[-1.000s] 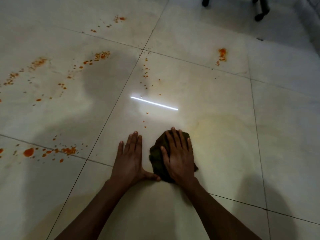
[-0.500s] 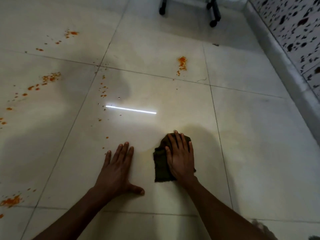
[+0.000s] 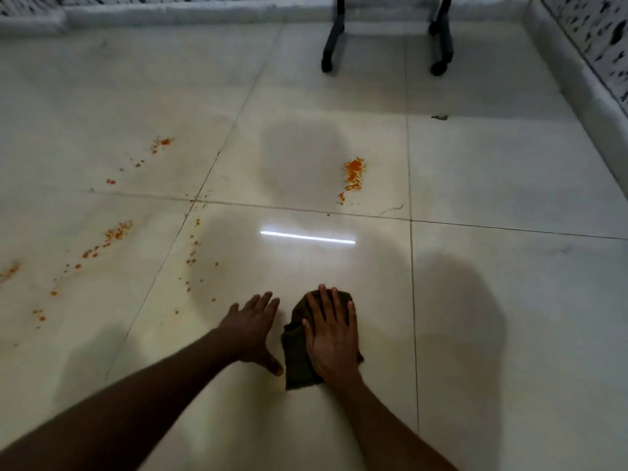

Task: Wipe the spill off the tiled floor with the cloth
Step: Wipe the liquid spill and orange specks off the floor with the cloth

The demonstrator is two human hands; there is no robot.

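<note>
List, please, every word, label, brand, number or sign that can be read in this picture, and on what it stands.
None: no readable text shows.
The cloth, the tiled floor and the black furniture legs bear no label.
The speckled wall has only dark flecks, no letters.

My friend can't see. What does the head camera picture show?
A right hand presses a dark cloth flat on a pale tiled floor, the left hand flat beside it. Orange splatters remain ahead and leftward.
</note>
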